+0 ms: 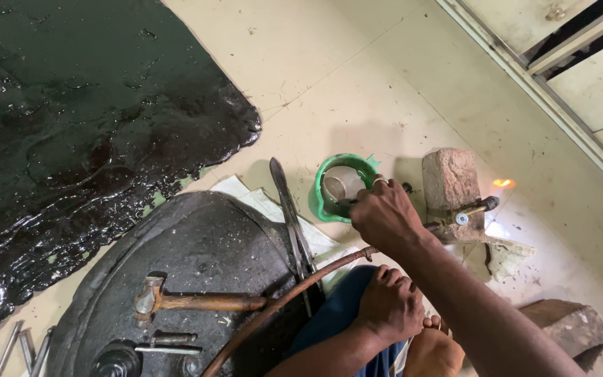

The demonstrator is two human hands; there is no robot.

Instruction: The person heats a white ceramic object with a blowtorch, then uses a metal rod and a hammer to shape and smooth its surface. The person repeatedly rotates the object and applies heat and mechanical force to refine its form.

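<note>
- Two bare hands are in view, well apart from each other. The right hand (385,215) is closed, fingers curled around a thin dark tool whose tip reaches into the green plastic bowl (324,202); what sort of tool it is cannot be told.
- Inside the green plastic bowl, just beyond the right hand's knuckles, stands a small round metal cup (341,185).
- The left hand (390,306) rests flat, fingers loosely together, on the blue-clothed knee (336,318) and grips nothing.
- To the right of the right hand, a metal blowtorch nozzle (474,208) lies propped on a rough reddish brick (451,178); a small orange flame (503,183) burns just past its tip.
- A brown rubber hose (280,304) curves from beside the right wrist down past the left forearm.
- Left of the right hand, long dark metal tongs (289,213) lie across white paper (259,206).
- Further left of the left hand, a rusty steel hammer (190,301) lies on a round dark pitch-covered slab (190,244).
- Beyond the slab, a glossy black tarry sheet (85,126) covers the pale floor (357,70).
</note>
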